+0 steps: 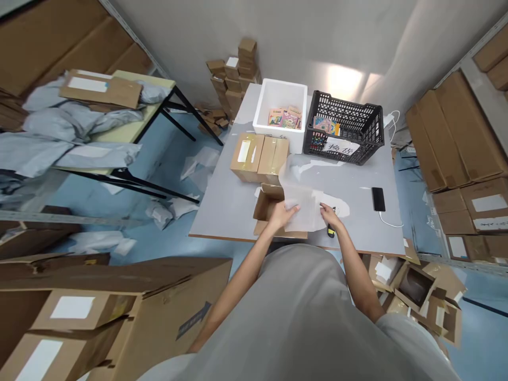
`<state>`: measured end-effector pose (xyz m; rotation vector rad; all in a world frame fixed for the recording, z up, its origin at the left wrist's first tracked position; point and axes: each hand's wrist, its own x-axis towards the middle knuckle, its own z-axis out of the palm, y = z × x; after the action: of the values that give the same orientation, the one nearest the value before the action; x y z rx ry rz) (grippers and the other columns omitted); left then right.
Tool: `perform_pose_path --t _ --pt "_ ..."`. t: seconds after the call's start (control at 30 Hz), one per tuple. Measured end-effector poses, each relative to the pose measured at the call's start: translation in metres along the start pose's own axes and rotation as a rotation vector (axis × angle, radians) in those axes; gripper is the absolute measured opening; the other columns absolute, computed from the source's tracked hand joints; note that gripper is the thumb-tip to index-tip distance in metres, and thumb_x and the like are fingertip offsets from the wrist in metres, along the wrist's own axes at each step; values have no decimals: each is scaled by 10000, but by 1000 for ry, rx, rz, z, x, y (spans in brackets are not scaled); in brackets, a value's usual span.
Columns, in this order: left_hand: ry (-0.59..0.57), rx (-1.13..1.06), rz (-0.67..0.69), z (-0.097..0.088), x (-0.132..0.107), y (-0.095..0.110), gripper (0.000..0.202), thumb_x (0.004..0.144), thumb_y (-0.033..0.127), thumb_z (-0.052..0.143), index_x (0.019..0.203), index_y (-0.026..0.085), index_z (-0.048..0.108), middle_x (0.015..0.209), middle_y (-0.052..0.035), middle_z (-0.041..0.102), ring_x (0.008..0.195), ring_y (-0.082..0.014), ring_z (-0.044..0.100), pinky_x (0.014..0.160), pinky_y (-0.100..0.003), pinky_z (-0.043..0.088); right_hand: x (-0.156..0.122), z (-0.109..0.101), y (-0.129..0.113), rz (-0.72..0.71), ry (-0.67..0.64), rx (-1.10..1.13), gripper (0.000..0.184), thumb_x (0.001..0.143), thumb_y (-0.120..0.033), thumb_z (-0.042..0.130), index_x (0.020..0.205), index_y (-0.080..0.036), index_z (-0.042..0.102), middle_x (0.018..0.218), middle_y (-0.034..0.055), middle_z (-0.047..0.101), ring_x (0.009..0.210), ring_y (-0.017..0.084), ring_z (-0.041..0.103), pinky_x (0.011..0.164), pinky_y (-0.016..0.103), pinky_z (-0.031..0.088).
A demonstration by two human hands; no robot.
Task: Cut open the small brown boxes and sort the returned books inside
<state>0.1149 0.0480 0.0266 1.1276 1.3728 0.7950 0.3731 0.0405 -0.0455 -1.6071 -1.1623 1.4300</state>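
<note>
One open box (pixel 265 205) partly behind wrap (pixel 302 203)

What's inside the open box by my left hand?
Only brown cardboard shows in the open box; the left hand and the wrap cover part of it, so anything beneath them can't be seen.

"How's the light?"
"Bright and fairly even over the counter (pixel 222 206), with soft, faint shadows."
"Any glare?"
"A blown-out patch on the grey wall (pixel 293 42). The translucent wrap (pixel 299 198) looks milky, its edges hard to trace."
"Sharpness?"
"A little soft, small print unreadable. Wide-angle distortion tilts the stacked cartons (pixel 456 137) at the right edge."
</note>
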Motion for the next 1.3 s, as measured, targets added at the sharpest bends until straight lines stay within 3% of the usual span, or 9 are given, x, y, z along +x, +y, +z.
perform_pose_path --t 0.13,0.3,0.4,0.57,0.7,0.9,1.03,1.2,1.3 --pt "22 8 182 -2 -3 31 386 841 553 883 999 204 841 1170 -143 871 1160 -368 811 1106 -534 612 -10 -4 -33 -6 125 136 601 919 -776 641 1102 -212 735 973 62 829 904 212 756 831 331 643" --pt "-33 29 424 -26 -19 84 398 892 595 875 1036 224 881 1230 -128 855 1194 -346 800 1097 -492 635 -44 -13 -106 -231 70 318 793 732 -592 1011 1391 -267 715 1205 61 851 1074 246 787 1002 382 643" --pt "21 122 577 -40 -27 108 354 957 577 841 1036 235 887 1183 -109 843 1149 -319 797 1075 -476 636 -63 -18 -141 -374 138 260 672 767 -588 1011 1310 -270 775 1270 75 824 1167 272 769 1111 442 618" --pt "371 322 865 -56 -28 125 381 991 598 828 1021 218 826 1341 -150 740 1259 -332 720 1096 -499 607 -80 -26 -171 -671 477 -94 383 899 -648 906 964 -273 860 1529 117 692 1523 359 586 1310 590 468" --pt "280 312 1016 -61 -31 136 422 1043 642 751 1008 225 801 1642 -165 614 1574 -409 550 1268 -604 499 -84 -30 -186 -865 445 -158 342 998 -634 816 947 -298 849 1721 63 595 1691 361 438 1384 664 349" --pt "52 130 992 -71 -46 155 373 1079 574 725 1184 238 848 1327 -131 812 1322 -341 754 1150 -531 600 -87 -29 -199 -870 413 -12 403 969 -673 832 977 -271 850 1203 98 853 1230 339 778 1136 552 599" --pt "-21 42 924 -70 -47 155 481 983 615 839 1226 200 852 1248 -141 823 1163 -305 794 1005 -430 651 -87 -24 -199 -731 504 96 533 885 -768 866 929 -237 840 906 38 817 869 252 755 827 392 638" --pt "27 -138 690 -57 -40 140 573 923 621 913 1289 193 802 1234 -118 849 1110 -275 820 947 -381 681 -86 -22 -190 -599 506 155 586 829 -796 894 945 -229 798 886 27 802 820 225 744 742 334 623" --pt "56 -208 595 -55 -36 129 713 899 645 933 1417 213 698 1245 -125 857 1025 -254 843 849 -345 688 -89 -25 -184 -613 383 204 642 840 -725 928 1260 -268 763 1040 52 844 927 243 801 824 353 661"
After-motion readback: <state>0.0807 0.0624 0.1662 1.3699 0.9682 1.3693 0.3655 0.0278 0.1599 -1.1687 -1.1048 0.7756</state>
